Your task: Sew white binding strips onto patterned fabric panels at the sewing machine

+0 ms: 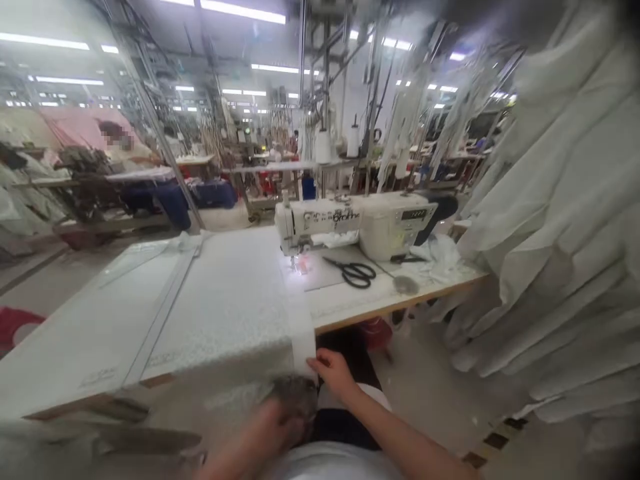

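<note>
A white fabric point(240, 293) lies over the table and hangs down past its front edge. Its plain edge strip point(303, 347) runs down from the needle area of a white sewing machine point(320, 223). My right hand point(336, 375) pinches this strip at its right edge, below the tabletop, with thumb and fingers closed. Lower and to the left, my left hand point(287, 420) is smeared by motion beside the hanging fabric, and its fingers cannot be made out. Black-handled scissors point(356, 273) rest on the machine bed, apart from both hands.
Pale garments point(560, 220) hang close on the right. White thread cones point(323, 147) stand behind the machine. A crumpled white cloth point(443, 257) sits at the table's right end. A red stool point(376, 333) is under the table. Farther back on the left is another person point(123, 150).
</note>
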Available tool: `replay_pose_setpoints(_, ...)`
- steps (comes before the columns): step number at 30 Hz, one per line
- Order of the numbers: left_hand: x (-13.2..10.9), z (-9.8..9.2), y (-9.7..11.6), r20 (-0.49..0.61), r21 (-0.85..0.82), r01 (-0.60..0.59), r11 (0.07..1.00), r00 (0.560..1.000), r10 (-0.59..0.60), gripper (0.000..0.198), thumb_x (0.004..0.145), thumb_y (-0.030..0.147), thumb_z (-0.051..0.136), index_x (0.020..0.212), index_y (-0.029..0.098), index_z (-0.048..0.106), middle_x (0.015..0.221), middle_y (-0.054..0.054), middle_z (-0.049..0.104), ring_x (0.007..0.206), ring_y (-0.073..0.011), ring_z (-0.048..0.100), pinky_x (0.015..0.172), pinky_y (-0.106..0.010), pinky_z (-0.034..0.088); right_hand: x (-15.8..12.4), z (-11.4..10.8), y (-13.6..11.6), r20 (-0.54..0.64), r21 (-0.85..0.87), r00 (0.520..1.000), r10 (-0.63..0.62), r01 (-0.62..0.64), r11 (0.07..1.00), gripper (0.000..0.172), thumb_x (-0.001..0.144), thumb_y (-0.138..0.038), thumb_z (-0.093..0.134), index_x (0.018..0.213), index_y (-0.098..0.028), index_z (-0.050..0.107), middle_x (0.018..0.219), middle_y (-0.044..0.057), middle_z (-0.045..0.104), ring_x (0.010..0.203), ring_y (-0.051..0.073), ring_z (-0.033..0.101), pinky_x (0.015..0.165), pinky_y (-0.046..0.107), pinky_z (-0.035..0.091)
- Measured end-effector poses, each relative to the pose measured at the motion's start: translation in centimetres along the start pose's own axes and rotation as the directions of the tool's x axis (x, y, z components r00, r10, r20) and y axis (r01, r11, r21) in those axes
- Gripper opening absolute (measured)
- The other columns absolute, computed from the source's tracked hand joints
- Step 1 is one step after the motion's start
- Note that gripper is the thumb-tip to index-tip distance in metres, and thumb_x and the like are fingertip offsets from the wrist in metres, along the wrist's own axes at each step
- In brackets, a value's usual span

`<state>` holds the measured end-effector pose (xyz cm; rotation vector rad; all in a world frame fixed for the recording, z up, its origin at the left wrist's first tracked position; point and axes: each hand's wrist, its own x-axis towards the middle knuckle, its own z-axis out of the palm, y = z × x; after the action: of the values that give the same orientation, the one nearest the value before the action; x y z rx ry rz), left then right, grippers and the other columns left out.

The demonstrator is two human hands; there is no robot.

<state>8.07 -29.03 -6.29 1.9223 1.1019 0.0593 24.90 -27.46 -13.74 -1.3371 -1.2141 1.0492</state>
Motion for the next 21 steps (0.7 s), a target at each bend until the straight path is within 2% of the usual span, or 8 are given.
replay_pose_setpoints(2, 0.9, -0.5, -0.4, -0.078, -0.003, 0.009, 1.0, 0.997, -0.009, 0.022, 0.083, 0.023, 0.048, 0.067, 0.014, 0.061, 0.062, 0.001, 0.06, 0.061, -0.0142, 0.056, 0.056, -0.025, 0.041, -0.7, 0.0, 0.9, -0.027, 0.021, 0.999, -0.018, 0.018, 1.0, 0.039, 0.079, -0.049, 0.057, 0.058, -0.016, 0.052, 0.054, -0.005, 0.046, 0.056, 0.012, 0.045, 0.053, 0.024, 0.036)
replay_pose_setpoints(4, 1.6, -1.5, -0.2, -0.213, -0.006, -0.046, 0.999, 0.976, 0.044, 0.026, 0.085, 0.028, 0.044, 0.069, 0.015, 0.061, 0.063, 0.001, 0.061, 0.062, -0.0142, 0.056, 0.056, -0.024, 0.039, -1.4, -0.1, 1.0, -0.057, 0.021, 0.997, -0.047, 0.049, 0.999, 0.039, 0.078, -0.048, 0.058, 0.056, -0.017, 0.051, 0.055, -0.004, 0.044, 0.057, 0.012, 0.042, 0.053, 0.023, 0.034)
replay_pose_setpoints(7, 2.4, -3.3, 0.6, -0.382, -0.004, -0.167, 0.986, 0.912, 0.153, 0.027, 0.086, 0.034, 0.044, 0.076, 0.017, 0.062, 0.07, 0.0, 0.063, 0.067, -0.0143, 0.057, 0.06, -0.024, 0.043, -2.3, -0.4, 0.4, -0.084, 0.006, 0.993, -0.087, 0.088, 0.996, 0.034, 0.079, -0.042, 0.057, 0.057, -0.017, 0.052, 0.06, -0.003, 0.045, 0.06, 0.012, 0.042, 0.055, 0.023, 0.034)
replay_pose_setpoints(9, 3.3, -4.5, 1.2, -0.471, 0.048, -0.258, 0.965, 0.846, 0.25, 0.022, 0.086, 0.033, 0.047, 0.081, 0.019, 0.062, 0.077, -0.001, 0.064, 0.073, -0.0146, 0.059, 0.067, -0.025, 0.045, -2.6, -0.7, -0.1, -0.085, -0.006, 0.991, -0.106, 0.105, 0.994, 0.03, 0.081, -0.038, 0.056, 0.059, -0.017, 0.052, 0.063, -0.002, 0.046, 0.062, 0.013, 0.043, 0.057, 0.024, 0.034)
replay_pose_setpoints(12, 5.5, -6.7, 2.1, -0.512, 0.171, -0.348, 0.922, 0.768, 0.385, 0.019, 0.086, 0.03, 0.047, 0.087, 0.02, 0.063, 0.091, -0.003, 0.064, 0.087, -0.0157, 0.059, 0.078, -0.028, 0.047, -2.9, -1.0, -0.9, -0.076, -0.027, 0.988, -0.134, 0.132, 0.991, 0.027, 0.083, -0.034, 0.053, 0.061, -0.018, 0.053, 0.064, -0.002, 0.046, 0.063, 0.013, 0.044, 0.059, 0.024, 0.034)
replay_pose_setpoints(14, 7.5, -8.2, 2.5, -0.515, 0.242, -0.359, 0.901, 0.74, 0.433, 0.018, 0.086, 0.029, 0.047, 0.089, 0.02, 0.062, 0.098, -0.004, 0.064, 0.093, -0.0168, 0.058, 0.082, -0.03, 0.047, -3.1, -1.1, -1.3, -0.061, -0.032, 0.987, -0.145, 0.144, 0.989, 0.026, 0.085, -0.031, 0.051, 0.062, -0.018, 0.053, 0.065, -0.001, 0.046, 0.063, 0.013, 0.044, 0.06, 0.025, 0.033)
replay_pose_setpoints(17, 10.5, -10.2, 2.5, -0.51, 0.315, -0.306, 0.898, 0.744, 0.432, 0.018, 0.084, 0.027, 0.048, 0.095, 0.02, 0.062, 0.107, -0.006, 0.062, 0.1, -0.0194, 0.057, 0.076, -0.03, 0.05, -3.1, -1.2, -1.6, -0.04, -0.017, 0.991, -0.131, 0.13, 0.991, 0.025, 0.084, -0.03, 0.052, 0.062, -0.019, 0.054, 0.064, -0.002, 0.045, 0.063, 0.014, 0.044, 0.059, 0.025, 0.033)
replay_pose_setpoints(21, 12.5, -10.9, 2.0, -0.486, 0.355, -0.185, 0.916, 0.801, 0.35, 0.023, 0.083, 0.024, 0.049, 0.103, 0.019, 0.061, 0.117, -0.008, 0.057, 0.087, -0.0182, 0.061, 0.07, -0.031, 0.053, -2.9, -1.3, -0.7, 0.008, 0.054, 0.999, -0.053, 0.053, 0.997, 0.023, 0.08, -0.033, 0.057, 0.061, -0.019, 0.056, 0.067, -0.001, 0.048, 0.066, 0.015, 0.048, 0.061, 0.025, 0.037)
